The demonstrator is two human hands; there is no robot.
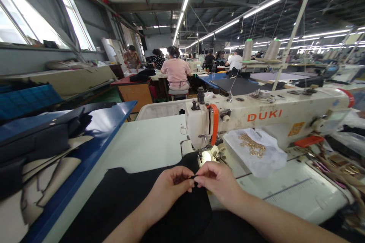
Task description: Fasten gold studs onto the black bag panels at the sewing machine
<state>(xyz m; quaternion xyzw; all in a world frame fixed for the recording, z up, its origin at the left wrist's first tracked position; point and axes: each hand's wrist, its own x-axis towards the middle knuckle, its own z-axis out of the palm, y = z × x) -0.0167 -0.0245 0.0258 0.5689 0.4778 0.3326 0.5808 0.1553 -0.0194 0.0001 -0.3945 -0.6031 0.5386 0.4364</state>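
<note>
My left hand (169, 190) and my right hand (219, 183) meet fingertip to fingertip just in front of the needle of a white DUKI sewing machine (268, 115). Between the fingertips they pinch a small thin dark piece (193, 177), too small to tell what it is. Black fabric (125, 201) lies under both hands and runs up to the presser foot (205, 152). A clear plastic bag of small gold metal parts (252, 146) lies on the machine bed, right of my right hand.
A blue table at the left holds stacked dark bag panels (37, 140). Thread cones (247, 50) stand on a rack behind the machine. Tools and gold hardware fill a tray (339, 163) at the right. Several seated people work at tables further back (176, 72).
</note>
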